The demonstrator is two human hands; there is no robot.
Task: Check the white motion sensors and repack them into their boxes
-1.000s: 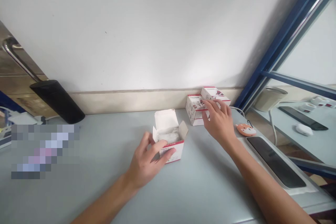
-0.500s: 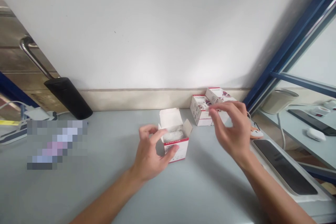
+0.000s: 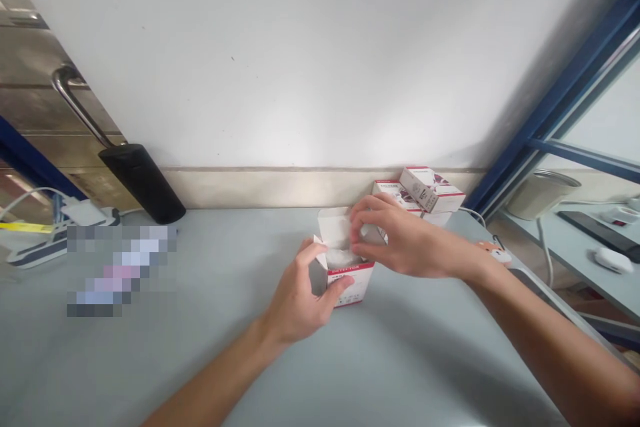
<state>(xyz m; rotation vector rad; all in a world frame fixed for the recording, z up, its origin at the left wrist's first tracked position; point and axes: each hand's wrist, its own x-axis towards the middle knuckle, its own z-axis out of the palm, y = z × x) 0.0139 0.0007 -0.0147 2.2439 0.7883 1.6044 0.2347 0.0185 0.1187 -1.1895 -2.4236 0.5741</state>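
Note:
A small white and red cardboard box (image 3: 358, 292) marked "DETECTOR" stands upright on the grey table with its top flaps open. A clear plastic wrapping (image 3: 342, 258) shows inside the opening. My left hand (image 3: 299, 297) is closed round the box's left side, with the thumb across its front face. Over the right edge of the opening is my right hand (image 3: 393, 240), its fingers curled into a pinch. The fingertips reach the mouth of the box beside the wrapping. I cannot make out what, if anything, they hold; the hand hides the right flap.
Similar white and red boxes (image 3: 445, 192) are stacked against the wall at the back right. A black cylinder-like object (image 3: 143, 183) and a power strip (image 3: 63, 233) lie to the left. An orange and white item (image 3: 493, 252) and a dark phone-like slab (image 3: 540, 292) lie at the right.
My right hand has moved left and down from the air at the right to the box's opening. My left hand keeps its hold on the box. The view has shifted slightly.

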